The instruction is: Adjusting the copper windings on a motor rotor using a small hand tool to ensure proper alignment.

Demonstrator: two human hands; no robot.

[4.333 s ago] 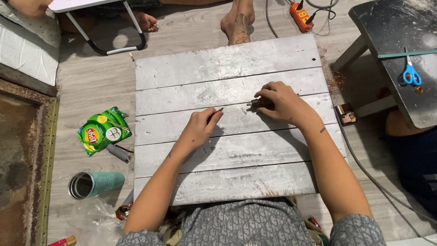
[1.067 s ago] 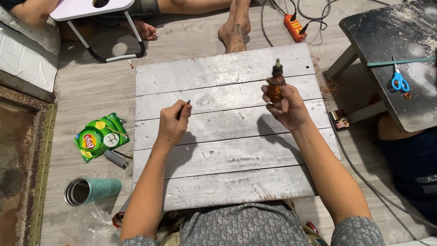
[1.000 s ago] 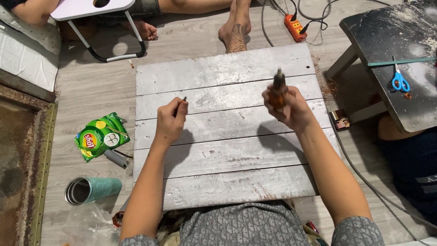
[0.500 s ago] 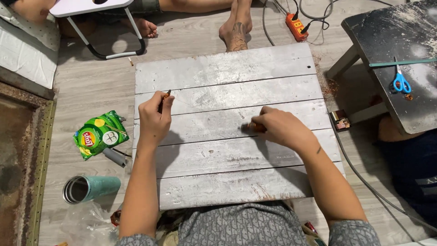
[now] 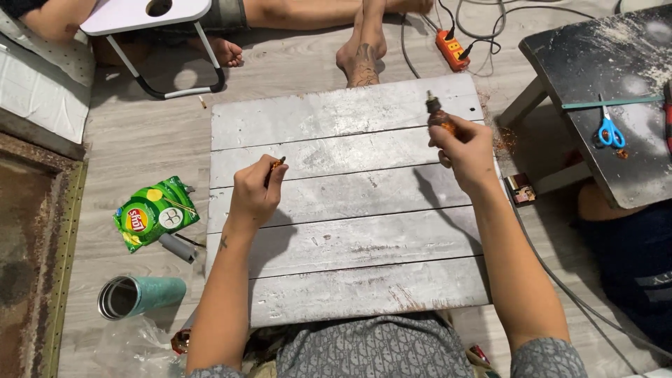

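Landmark: the white plank board (image 5: 350, 210), lying flat on the floor in front of the person, five weathered slats side by side.
Right hand: right hand (image 5: 465, 150) raised over the board's far right corner, fingers clenched around a small rotary tool (image 5: 437, 115), its dark tip pointing away from the person.
Left hand: left hand (image 5: 255, 196) over the board's left side, second and third slats from the far edge, fingers pinched on a thin pencil-like stick (image 5: 276, 164); only its orange end shows.
Tool, handling: looks light and rigid, narrow enough for a one-hand grip; the hold sits on the orange body, clear of the tip, which seems the safe place.
Stick, handling: slim, stiff, probably easy to snap or drop; a pinch near the working end looks steadiest.
Board, handling: judged stiff and fairly heavy, rough-painted, not slippery; best lifted by two opposite edges.
Left of board: green snack bag (image 5: 154, 213), teal metal cup (image 5: 136, 297) on its side.
Right of board: dark counter (image 5: 630, 91) carrying blue scissors (image 5: 609, 129).
Beyond board: orange power strip (image 5: 453, 49), another person's bare feet (image 5: 364, 49).
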